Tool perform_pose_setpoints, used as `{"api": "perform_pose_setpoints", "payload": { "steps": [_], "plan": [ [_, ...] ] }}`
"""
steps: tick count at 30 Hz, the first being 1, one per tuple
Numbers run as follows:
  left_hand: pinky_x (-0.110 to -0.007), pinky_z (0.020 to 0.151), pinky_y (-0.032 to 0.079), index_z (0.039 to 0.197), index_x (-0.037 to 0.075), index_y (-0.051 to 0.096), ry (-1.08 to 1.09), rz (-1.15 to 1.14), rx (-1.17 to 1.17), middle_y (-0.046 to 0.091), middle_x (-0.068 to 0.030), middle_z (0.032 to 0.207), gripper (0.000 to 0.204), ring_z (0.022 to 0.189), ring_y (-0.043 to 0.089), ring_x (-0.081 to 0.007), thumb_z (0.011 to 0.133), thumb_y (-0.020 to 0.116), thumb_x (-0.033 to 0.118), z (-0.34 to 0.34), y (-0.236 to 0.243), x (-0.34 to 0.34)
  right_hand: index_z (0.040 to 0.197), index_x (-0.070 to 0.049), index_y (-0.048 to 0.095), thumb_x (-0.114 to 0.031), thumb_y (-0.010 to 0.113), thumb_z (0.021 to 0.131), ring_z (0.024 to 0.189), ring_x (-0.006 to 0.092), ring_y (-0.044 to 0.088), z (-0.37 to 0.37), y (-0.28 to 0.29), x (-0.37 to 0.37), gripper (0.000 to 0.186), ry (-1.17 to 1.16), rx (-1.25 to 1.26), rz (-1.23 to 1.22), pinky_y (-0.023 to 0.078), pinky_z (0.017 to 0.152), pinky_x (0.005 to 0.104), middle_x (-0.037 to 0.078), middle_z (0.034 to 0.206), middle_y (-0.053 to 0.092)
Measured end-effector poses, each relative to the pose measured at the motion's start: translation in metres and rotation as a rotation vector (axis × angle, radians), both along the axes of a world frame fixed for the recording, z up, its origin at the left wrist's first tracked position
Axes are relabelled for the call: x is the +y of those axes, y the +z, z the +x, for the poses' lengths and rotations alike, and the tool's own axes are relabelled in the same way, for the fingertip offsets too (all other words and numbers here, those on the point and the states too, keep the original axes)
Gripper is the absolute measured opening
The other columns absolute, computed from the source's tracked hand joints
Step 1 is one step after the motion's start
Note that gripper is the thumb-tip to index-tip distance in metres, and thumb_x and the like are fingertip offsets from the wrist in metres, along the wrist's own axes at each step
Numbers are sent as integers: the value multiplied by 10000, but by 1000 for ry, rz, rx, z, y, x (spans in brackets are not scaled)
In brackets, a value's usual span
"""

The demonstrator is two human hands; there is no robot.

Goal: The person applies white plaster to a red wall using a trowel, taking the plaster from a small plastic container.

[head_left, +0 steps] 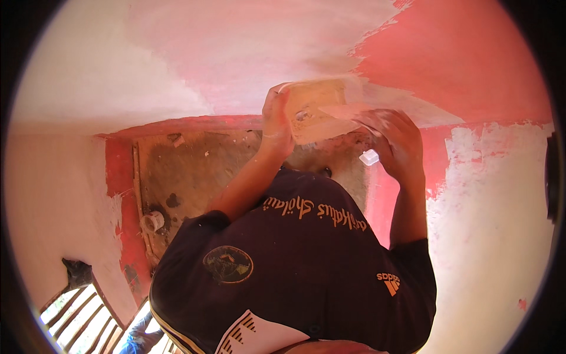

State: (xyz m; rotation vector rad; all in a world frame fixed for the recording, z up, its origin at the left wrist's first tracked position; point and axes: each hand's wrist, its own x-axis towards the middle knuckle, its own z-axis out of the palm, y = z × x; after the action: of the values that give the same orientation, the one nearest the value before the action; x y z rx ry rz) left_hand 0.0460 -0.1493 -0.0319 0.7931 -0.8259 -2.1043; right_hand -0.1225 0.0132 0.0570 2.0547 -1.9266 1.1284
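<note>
My left hand (276,118) grips the left edge of a flat square board (315,106), tan and smeared, with a small darker patch on it. My right hand (395,141) is closed on a putty knife with a white handle (369,156); its wide blade (339,112) lies over the board, smeared with pale material and slightly blurred. Whether the blade touches the board I cannot tell.
Walls (501,248) around me are patched pink and off-white. Below lies a stained brown floor (183,165) with a small white pot (153,221) at the left. At lower left are a barred opening (76,312) and something blue (135,336).
</note>
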Motion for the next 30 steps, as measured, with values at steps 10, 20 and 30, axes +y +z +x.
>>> {"api": "perform_pose_setpoints", "payload": {
  "steps": [10, 20, 30],
  "plan": [
    [-365, 923, 525, 1256, 41, 582, -219, -14, 44, 647, -77, 1156, 378, 1066, 628, -189, 1065, 442, 335, 12, 5, -21, 1063, -5, 673, -75, 621, 918, 899, 391, 653, 13, 8, -50, 169, 181, 67, 369, 522, 803, 453, 182, 999, 704],
    [-402, 805, 579, 1190, -3, 584, -144, 108, 92, 652, -116, 1062, 335, 942, 662, -228, 1024, 498, 275, 4, -3, -21, 1155, -44, 674, -113, 586, 898, 942, 390, 674, 17, -5, -64, 280, 200, -41, 444, 525, 825, 474, 177, 1050, 723],
    [-365, 851, 548, 1173, 39, 605, -138, 88, 35, 661, -71, 1079, 347, 987, 643, -196, 1038, 471, 329, 5, -18, -18, 1153, -41, 672, -86, 595, 814, 914, 411, 661, 20, -16, -61, 351, 170, -155, 557, 514, 821, 488, 201, 975, 717]
  ]
}}
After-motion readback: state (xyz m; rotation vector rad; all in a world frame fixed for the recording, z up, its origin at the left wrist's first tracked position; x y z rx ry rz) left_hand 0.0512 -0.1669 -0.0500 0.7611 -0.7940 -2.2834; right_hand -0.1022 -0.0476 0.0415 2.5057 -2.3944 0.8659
